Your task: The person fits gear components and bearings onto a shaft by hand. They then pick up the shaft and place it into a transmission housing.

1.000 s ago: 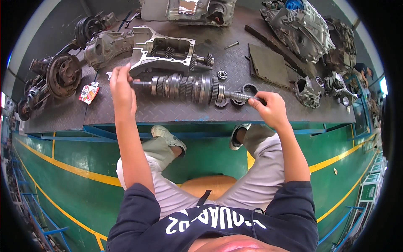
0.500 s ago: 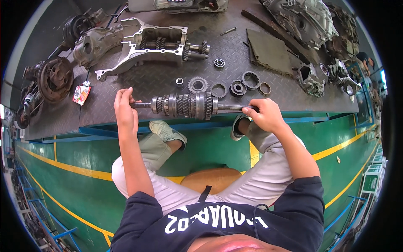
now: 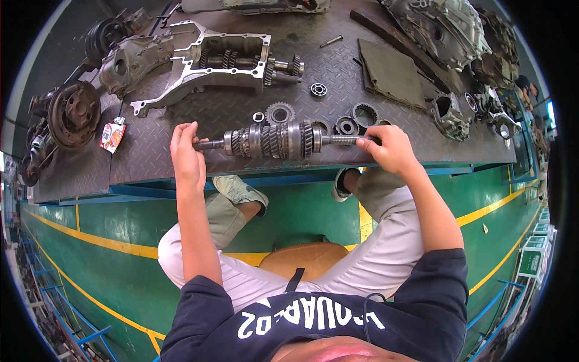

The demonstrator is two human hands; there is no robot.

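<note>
A gear shaft (image 3: 274, 141) with several gears stacked along its middle spans the space between my hands, level above the bench's near edge. My left hand (image 3: 188, 151) is closed round its left end, and my right hand (image 3: 389, 146) grips the splined right end with the thumb on top. Just behind it lie a loose toothed gear (image 3: 280, 113), a dark gear hub (image 3: 345, 126) and a toothed sleeve ring (image 3: 365, 113). The gear shaft partly hides another ring. A ball bearing (image 3: 318, 90) and a small nut (image 3: 258, 117) rest nearby.
An open gearbox housing (image 3: 199, 79) with gears inside stands at the back left. To its left are a rusty brake drum (image 3: 73, 114) and a small red-and-white packet (image 3: 112, 136). A folded cloth (image 3: 391, 75), a bolt (image 3: 331, 41) and metal castings (image 3: 449, 114) occupy the right side.
Both hands have shifted slightly to the right and away from me with the gear shaft, which now covers more of the rings behind it. My grip looks the same.
</note>
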